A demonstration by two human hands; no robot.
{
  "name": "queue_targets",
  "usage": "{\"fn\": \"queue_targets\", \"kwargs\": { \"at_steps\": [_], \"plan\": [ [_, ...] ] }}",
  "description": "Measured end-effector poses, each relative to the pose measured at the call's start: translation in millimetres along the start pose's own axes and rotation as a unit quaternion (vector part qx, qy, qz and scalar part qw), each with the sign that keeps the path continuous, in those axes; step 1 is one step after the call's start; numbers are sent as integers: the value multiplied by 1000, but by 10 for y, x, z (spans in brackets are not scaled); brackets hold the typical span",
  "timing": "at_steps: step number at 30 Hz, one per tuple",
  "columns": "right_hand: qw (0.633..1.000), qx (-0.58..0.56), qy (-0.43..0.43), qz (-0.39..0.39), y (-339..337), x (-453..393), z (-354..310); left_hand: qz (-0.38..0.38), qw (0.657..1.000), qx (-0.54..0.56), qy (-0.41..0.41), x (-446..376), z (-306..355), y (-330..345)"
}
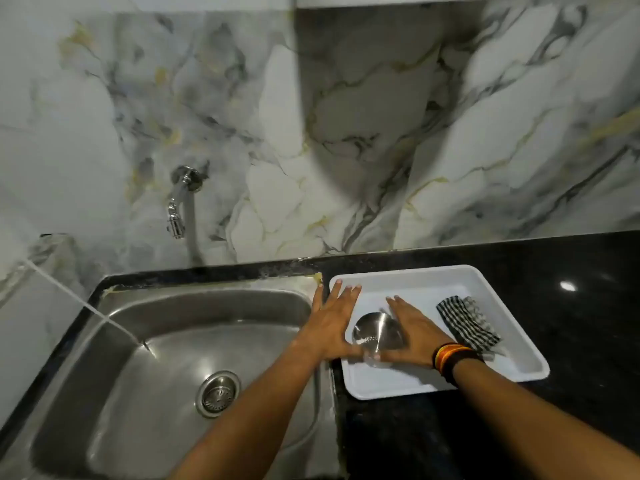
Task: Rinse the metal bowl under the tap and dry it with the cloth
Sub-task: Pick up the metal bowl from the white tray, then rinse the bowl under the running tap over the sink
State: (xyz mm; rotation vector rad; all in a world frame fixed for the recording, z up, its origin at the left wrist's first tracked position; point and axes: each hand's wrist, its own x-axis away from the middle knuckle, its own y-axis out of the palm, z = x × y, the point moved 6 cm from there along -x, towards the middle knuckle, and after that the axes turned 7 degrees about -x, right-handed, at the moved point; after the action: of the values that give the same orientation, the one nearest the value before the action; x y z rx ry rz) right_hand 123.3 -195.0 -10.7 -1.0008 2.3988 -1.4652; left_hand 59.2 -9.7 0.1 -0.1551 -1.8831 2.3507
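The metal bowl point(378, 336) sits in the white plastic tray point(512, 355) on the black countertop point(571, 306), just right of the steel sink point(166, 358). Both hands flank it — the left hand point(330, 320) and the right hand point(414, 329) lie flat, fingers extended and spread, palms down, gripping nothing. The bowl shows between them; whether they touch it is unclear. A black-and-white checked cloth point(465, 322) lies in the tray, right of the bowl. The wall tap point(180, 202) stands above the sink.
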Motion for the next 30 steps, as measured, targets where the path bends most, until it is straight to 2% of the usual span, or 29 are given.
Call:
{"fn": "queue_targets", "kwargs": {
  "at_steps": [3,6,11,15,19,23,26,30],
  "plan": [
    [999,-21,14,-30,175,11,233,-72,997,6,-13,-76,138,301],
    [998,-46,17,-51,297,-18,371,-102,994,9,-35,-155,203,509],
    [997,-65,-15,-40,312,-158,328,-103,990,34,-90,-257,199,525],
    [995,-100,-20,-13,197,-175,263,-59,993,65,-78,-253,132,270],
    [986,-153,-58,39,-135,-246,-131,1,994,94,-52,-224,-98,-282],
    [974,-181,-116,65,-333,-451,-818,25,995,86,-45,-24,-512,-907],
    [973,-153,-160,62,-283,-641,-1407,25,996,65,-55,256,-906,-1266],
    [972,-157,-167,59,-90,-864,-2007,54,996,48,-59,682,-1411,-1615]
  ]
}}
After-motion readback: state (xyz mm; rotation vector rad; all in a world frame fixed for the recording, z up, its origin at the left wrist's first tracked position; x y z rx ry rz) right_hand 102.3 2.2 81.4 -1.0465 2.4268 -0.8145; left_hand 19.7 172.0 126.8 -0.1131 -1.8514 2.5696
